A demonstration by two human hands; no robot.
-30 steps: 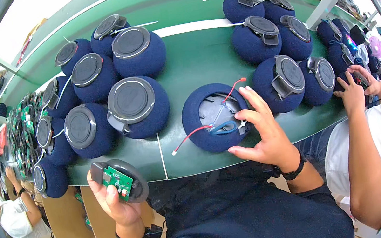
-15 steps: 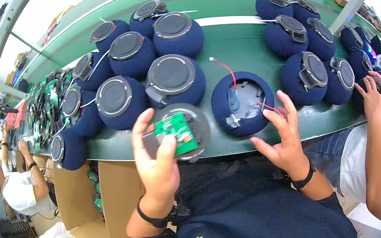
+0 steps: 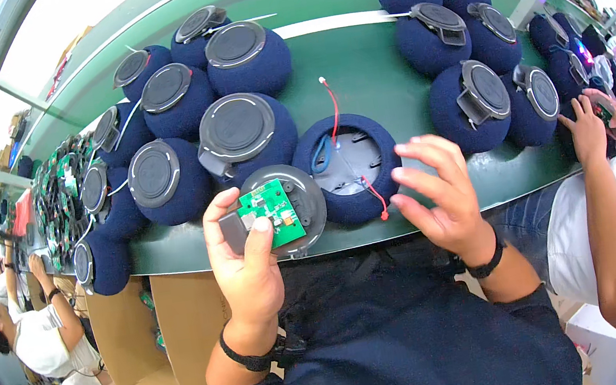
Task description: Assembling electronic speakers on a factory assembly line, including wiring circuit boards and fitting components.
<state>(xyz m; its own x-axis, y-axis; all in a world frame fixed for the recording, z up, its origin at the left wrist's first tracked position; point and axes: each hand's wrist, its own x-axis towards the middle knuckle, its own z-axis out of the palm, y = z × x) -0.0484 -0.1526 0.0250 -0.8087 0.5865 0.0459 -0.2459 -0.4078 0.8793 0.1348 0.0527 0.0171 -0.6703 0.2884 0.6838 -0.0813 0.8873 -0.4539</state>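
The round cover (image 3: 311,200) is in the lower middle of the frame, with its inner side and the squarish green board (image 3: 282,205) turned up to the camera; the cover is a disc, so I cannot give it a long axis, but the board leans slightly. Just right of it, the open ball (image 3: 346,209) lies on the green table (image 3: 367,50), its opening facing up. One red wire (image 3: 335,110) goes out toward the top of the frame, another (image 3: 378,200) hangs toward the lower right. A capped ball (image 3: 282,145) sits close at the upper left of the open one; the cover overlaps the open ball's lower left edge in this view. The left hand (image 3: 249,279) grips the cover firmly, thumb over the board. The right hand (image 3: 447,200) is loosely spread beside the open ball; I cannot tell whether its fingertips touch it.
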